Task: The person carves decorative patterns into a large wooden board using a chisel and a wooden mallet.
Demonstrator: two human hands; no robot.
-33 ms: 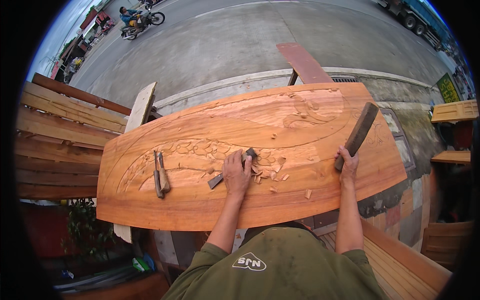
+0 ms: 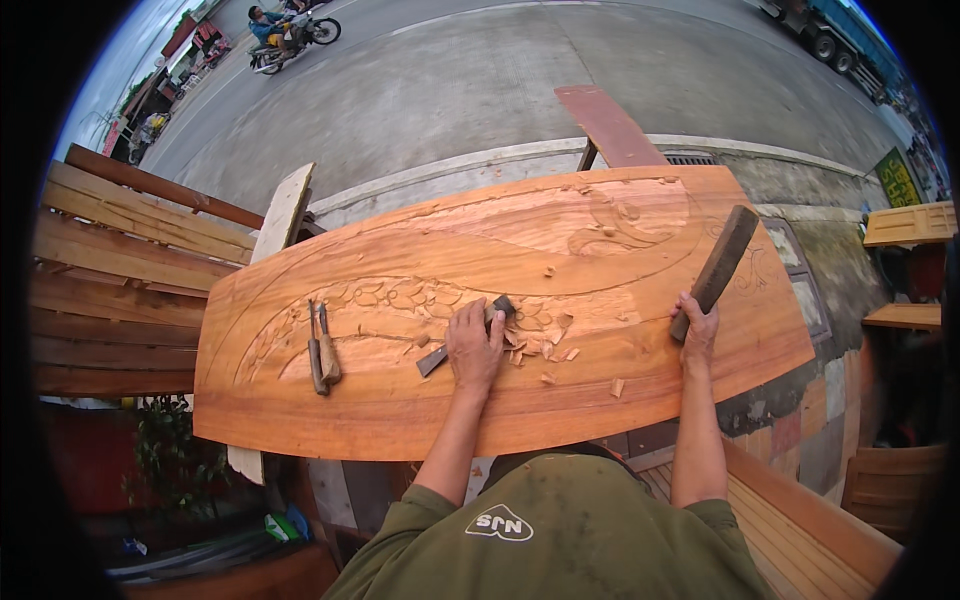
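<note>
My left hand is closed over a chisel on a carved wooden panel. The flat dark blade sticks out to the left of the hand, and a dark end shows past the thumb; the middle is covered. In my right hand is a thick dark wooden mallet, a plain bar gripped at its lower end and tilted up to the right. Two more chisels with wooden handles lie side by side on the panel's left part. Curled wood shavings are scattered right of my left hand, over carved leaf shapes.
The panel rests on a pale plank at left and a reddish board at the far side. Stacked timber stands at left. Beyond lies a road with a motorbike and a blue truck.
The motorbike has shifted slightly to the right and the truck a little too. My hands, the chisel and the mallet stay almost exactly where they were.
</note>
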